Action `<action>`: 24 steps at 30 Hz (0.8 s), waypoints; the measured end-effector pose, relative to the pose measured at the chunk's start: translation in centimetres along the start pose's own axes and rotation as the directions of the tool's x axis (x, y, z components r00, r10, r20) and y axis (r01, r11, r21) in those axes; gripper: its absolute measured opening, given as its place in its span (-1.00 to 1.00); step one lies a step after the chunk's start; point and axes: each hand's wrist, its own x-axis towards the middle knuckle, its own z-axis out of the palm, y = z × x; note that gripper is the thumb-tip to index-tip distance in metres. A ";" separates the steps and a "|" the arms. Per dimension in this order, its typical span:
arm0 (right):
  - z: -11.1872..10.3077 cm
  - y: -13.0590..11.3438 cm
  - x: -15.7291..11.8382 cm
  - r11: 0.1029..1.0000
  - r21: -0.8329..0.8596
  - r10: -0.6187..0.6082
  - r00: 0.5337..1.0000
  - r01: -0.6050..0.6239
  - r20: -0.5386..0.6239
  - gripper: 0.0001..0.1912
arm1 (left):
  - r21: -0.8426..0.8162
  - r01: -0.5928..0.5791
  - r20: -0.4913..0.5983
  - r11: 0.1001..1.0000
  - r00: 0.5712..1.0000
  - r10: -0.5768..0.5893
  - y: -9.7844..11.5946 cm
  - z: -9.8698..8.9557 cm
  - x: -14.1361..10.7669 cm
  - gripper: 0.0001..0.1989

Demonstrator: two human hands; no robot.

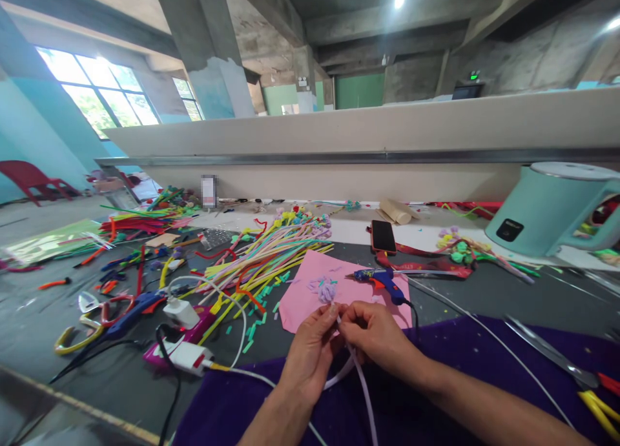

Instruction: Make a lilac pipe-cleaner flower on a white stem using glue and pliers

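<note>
With L hand (307,352), pinching lilac flower (327,292) at base, thumb against fingers. With R hand (378,333), pinching too, just beside L, fingertips closed nr top of pale lilac strip (364,394) (exact grip hard to tell behind fingers). Holding flower up over pink sheet (296,307), nr middle; letting strip hang below, over purple cloth (232,407). On R part of sheet, see blue glue gun (387,283) lying w/ nozzle to L. Behind sheet, see phone (383,236) lying flat; farther R, teal kettle (542,207) standing upright. L of sheet, note green offcuts (252,330) scattered on dark tabletop (489,291), plus bunch of colored stems (271,246) lying loose. Farther L, see magenta power strip (203,326) w/ white plugs in, next to 2nd glue gun (128,317). At far R, see metal scissors (547,349) on cloth, slightly blurred.
</note>
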 end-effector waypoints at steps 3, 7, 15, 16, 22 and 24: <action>0.1 0.0 0.0 1.000 -0.004 -0.009 1.000 0.009 0.000 -0.87 | 0.003 0.002 -0.003 1.000 1.000 -0.002 0.0 -0.1 0.1 -0.89; 0.2 0.0 -0.1 1.000 0.010 -0.007 1.000 0.007 0.014 -0.88 | 0.018 0.006 -0.013 1.000 1.000 -0.006 0.1 -0.2 -0.1 -0.87; 0.3 0.2 -0.2 1.000 -0.022 -0.008 1.000 0.008 0.003 -0.89 | 0.026 -0.030 -0.059 0.999 0.998 0.032 0.2 0.2 -0.2 -0.87; 0.4 0.3 -0.2 0.999 -0.030 -0.016 1.000 0.016 0.001 -0.89 | 0.037 -0.051 -0.063 0.998 0.997 0.053 0.2 0.2 -0.2 -0.87; 0.7 0.9 0.0 0.999 0.004 -0.047 0.999 0.047 0.001 -0.84 | 0.232 -0.186 -0.044 0.955 0.978 0.202 0.4 0.4 -0.4 -0.85; 0.8 0.8 -0.1 0.998 0.026 -0.060 0.998 0.060 0.019 -0.81 | 0.291 -0.235 -0.029 0.927 0.967 0.254 0.4 0.4 -0.6 -0.85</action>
